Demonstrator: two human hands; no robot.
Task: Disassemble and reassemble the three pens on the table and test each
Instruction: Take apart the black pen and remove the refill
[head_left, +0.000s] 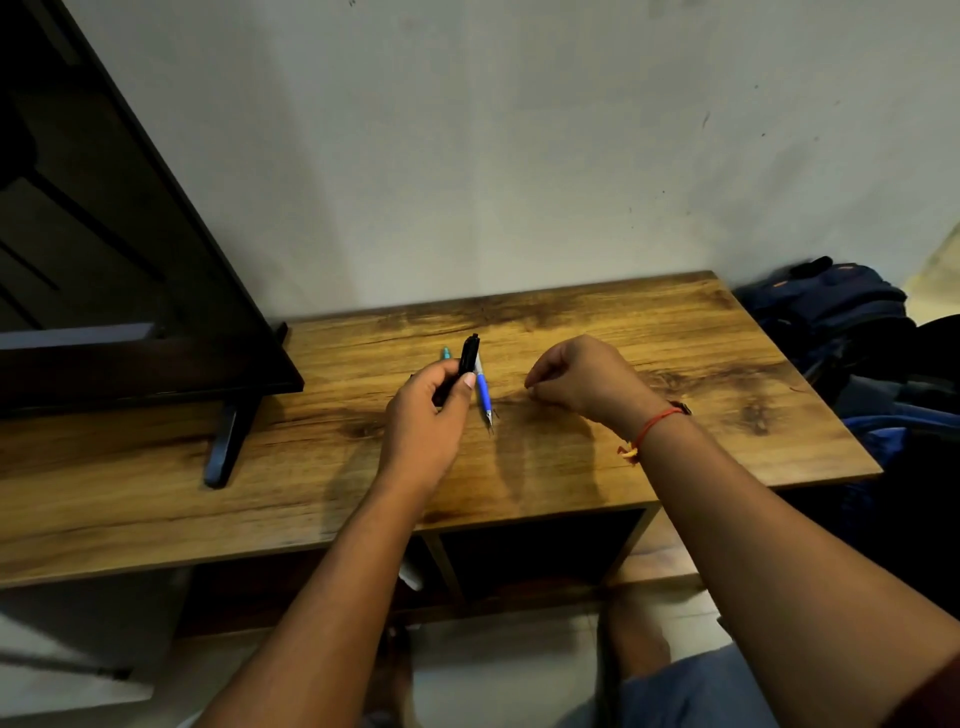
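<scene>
The left hand (426, 415) is gripping the black pen (469, 353) over the table (675, 364). The right hand (582, 379) is curling, contents unclear. The blue pen (484, 395) and teal pen (445, 354) are lying alongside, so most work is likely remaining.

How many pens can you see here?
3: a black pen held in the left hand, a blue pen on the table, a teal pen mostly hidden behind that hand.
</scene>
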